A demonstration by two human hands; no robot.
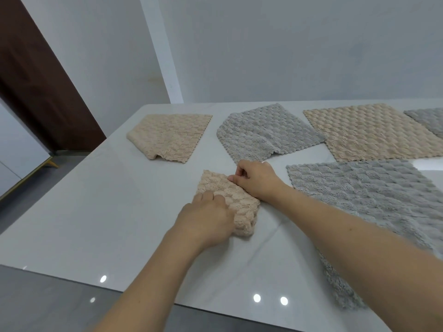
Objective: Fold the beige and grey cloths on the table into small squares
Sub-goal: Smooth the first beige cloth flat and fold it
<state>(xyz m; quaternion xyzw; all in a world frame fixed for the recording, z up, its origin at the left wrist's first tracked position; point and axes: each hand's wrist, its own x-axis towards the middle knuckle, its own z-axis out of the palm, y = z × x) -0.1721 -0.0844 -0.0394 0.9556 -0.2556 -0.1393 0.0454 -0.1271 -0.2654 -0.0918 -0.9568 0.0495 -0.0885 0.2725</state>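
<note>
A small folded beige cloth (236,200) lies in the middle of the white table (119,212). My left hand (207,218) presses flat on its near left part, fingers together. My right hand (257,180) pinches the cloth's far right edge with curled fingers. A beige cloth (169,136) lies folded at the far left. Beside it is a folded grey cloth (266,133). A flat beige cloth (374,131) lies at the far right. A large flat grey cloth (374,197) lies under my right forearm.
Another grey cloth (429,119) shows at the far right edge of the view. The table's near edge (167,300) runs across the bottom, with grey floor (48,303) beyond. A white wall (287,49) stands behind the table and a brown door (36,80) at left.
</note>
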